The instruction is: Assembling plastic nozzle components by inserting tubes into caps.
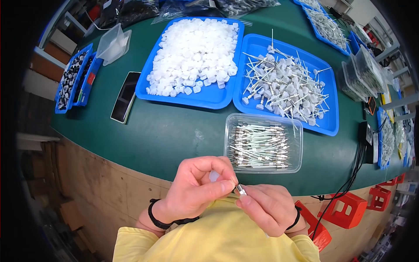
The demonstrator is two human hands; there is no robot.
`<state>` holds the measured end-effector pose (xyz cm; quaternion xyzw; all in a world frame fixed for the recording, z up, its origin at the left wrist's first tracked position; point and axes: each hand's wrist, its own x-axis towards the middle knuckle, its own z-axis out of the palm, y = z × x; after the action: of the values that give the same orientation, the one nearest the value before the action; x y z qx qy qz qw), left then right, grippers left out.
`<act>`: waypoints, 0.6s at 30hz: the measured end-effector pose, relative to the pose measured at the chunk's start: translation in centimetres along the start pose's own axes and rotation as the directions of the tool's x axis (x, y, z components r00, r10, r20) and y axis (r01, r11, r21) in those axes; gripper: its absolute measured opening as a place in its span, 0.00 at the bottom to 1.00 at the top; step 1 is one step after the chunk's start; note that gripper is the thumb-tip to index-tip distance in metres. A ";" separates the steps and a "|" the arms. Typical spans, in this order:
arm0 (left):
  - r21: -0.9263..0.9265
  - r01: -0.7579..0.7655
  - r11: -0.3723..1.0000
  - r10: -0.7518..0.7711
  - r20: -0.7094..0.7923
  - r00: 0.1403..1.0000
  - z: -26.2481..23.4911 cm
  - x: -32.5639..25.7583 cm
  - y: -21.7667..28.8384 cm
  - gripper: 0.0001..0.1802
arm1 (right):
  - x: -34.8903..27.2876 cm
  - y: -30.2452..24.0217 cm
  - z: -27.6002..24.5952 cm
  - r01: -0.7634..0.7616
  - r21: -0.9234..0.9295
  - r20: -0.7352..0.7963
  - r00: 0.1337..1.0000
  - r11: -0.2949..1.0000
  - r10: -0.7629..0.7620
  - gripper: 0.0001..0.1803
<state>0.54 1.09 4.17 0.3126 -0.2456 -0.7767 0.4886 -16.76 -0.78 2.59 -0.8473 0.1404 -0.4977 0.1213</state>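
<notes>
Pinches small metal fitting (241,189) in right hand (269,206), curls left hand (196,185) round white piece (214,176), with clear box (297,150) at one o'clock!

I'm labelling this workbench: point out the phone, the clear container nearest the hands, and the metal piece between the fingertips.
Phone (125,97), head view: middle of its dark screen.
Clear container (296,153), head view: right wall.
Metal piece (241,190), head view: shiny exposed side.

The left hand (195,187) partly hides a white piece (214,176); the view's upper edge crops a dark plastic bag (139,12).
</notes>
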 end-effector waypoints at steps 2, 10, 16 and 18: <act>-0.033 0.006 0.999 -0.006 0.000 1.000 0.0 0.0 0.0 0.01 | 0.1 0.0 0.1 0.032 -0.025 -0.006 0.999 0.999 -0.032 0.10; 0.057 -0.030 0.998 0.034 -0.055 0.998 0.4 0.0 -0.1 0.05 | 0.2 0.2 0.5 0.110 -0.114 -0.003 0.994 0.987 -0.111 0.09; -0.035 0.040 0.999 -0.041 -0.028 0.999 -0.6 0.0 -0.1 0.07 | -0.2 0.1 0.0 -0.008 -0.045 0.039 0.999 0.999 0.009 0.12; -0.085 0.032 0.996 -0.041 -0.103 0.994 -0.7 0.4 -0.3 0.11 | -0.4 0.0 -0.2 -0.050 -0.038 0.022 0.998 0.998 0.051 0.13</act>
<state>0.76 0.77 3.40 0.3367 -0.1812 -0.7777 0.4990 -17.15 -0.64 2.34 -0.8513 0.1696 -0.4819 0.1195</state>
